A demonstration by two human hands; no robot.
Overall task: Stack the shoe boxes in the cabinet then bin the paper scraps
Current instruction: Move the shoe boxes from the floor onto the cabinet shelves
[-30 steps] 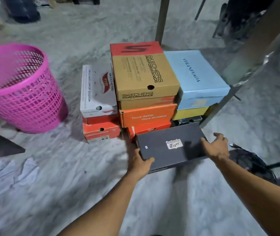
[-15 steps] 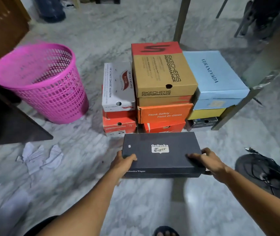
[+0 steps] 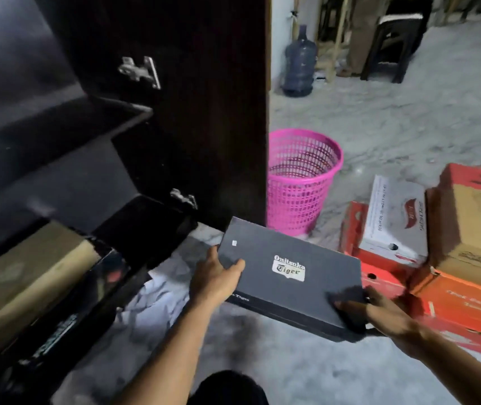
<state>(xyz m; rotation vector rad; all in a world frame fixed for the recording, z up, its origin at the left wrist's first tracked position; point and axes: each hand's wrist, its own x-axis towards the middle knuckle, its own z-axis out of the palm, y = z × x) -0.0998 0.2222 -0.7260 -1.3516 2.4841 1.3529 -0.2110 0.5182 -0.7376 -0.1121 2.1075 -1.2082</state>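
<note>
Both hands, left (image 3: 217,277) and right (image 3: 379,309), grip black shoebox (image 3: 288,276) (lid on), open cabinet door (image 3: 210,112) ahead, pink bin (image 3: 300,182) beyond, possibly empty.

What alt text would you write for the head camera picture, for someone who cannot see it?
Two bare hands, left hand and right hand, hold a black shoe box by its ends beside an open dark cabinet. A pink basket stands behind, stacked shoe boxes to the right, and crumpled paper scraps lie on the floor.
</note>
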